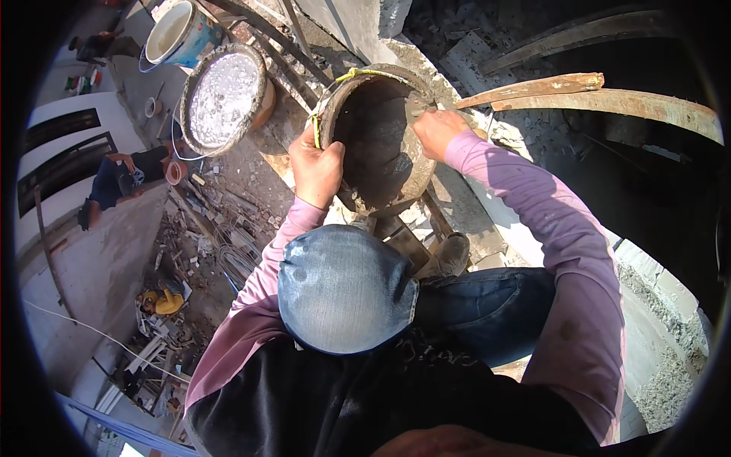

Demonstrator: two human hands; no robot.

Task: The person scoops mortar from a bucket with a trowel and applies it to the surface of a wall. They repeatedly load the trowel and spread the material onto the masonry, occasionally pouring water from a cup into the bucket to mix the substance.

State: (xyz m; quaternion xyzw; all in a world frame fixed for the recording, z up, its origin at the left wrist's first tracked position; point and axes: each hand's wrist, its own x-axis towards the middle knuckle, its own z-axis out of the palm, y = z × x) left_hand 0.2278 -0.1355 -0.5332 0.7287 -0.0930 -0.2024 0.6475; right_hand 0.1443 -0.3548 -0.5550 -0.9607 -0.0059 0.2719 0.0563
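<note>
A mortar-caked bucket (417, 177) tilts in front of me, its mouth toward me and its inside dark with smears of residue. A yellow cord (352, 74) is tied along its far and left rim. My left hand (317, 169) grips the left rim, thumb on the inner side. The opposite rim is held by my right hand (440, 134), its fingers curled and partly hidden. Close by on the left stands another crusted bucket (264, 85), filled with wet grey matter (223, 97).
A blue paint bucket (199, 44) stands at the far left. Long wooden boards (609, 104) jut out over a dark opening at the right. A concrete block wall (661, 293) curves along my right. Far below left are rubble, wire coils (241, 265) and a person (126, 177).
</note>
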